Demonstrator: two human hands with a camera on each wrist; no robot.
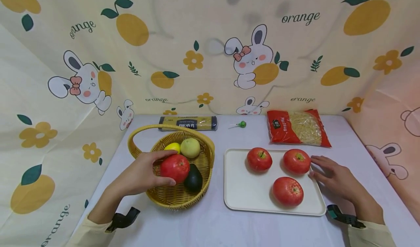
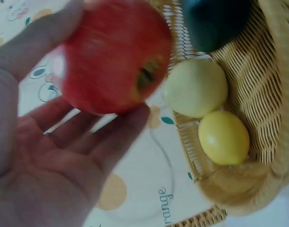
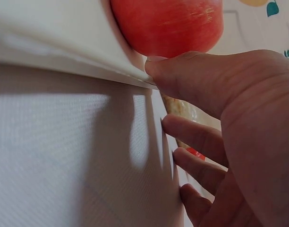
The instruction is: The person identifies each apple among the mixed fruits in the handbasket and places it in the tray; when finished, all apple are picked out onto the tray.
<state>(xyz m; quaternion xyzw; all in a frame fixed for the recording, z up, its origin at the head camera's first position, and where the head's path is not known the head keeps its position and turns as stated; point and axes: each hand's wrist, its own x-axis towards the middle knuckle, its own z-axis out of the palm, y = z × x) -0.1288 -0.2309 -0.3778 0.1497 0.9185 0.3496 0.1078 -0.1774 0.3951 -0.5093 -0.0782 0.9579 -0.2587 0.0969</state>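
Note:
My left hand (image 1: 144,172) grips a red apple (image 1: 175,168) between thumb and fingers above the wicker basket (image 1: 157,199). The left wrist view shows this apple (image 2: 114,52) from its stem end. Inside the basket lie a dark green avocado (image 1: 194,179), a pale green round fruit (image 1: 190,148) and a yellow lemon (image 1: 173,147), partly covered by the hand. My right hand (image 1: 338,177) is at the right edge of the white tray (image 1: 246,196); its thumb touches the rim near an apple (image 3: 170,26). Three red apples (image 1: 287,191) sit on the tray.
Behind the tray lies a red bag of pasta (image 1: 296,128). A dark and gold roll-shaped pack (image 1: 188,123) is behind the basket, with a green lollipop (image 1: 242,124) to its right. The basket's handle (image 1: 164,126) arches over its back side. A printed cloth backs the table.

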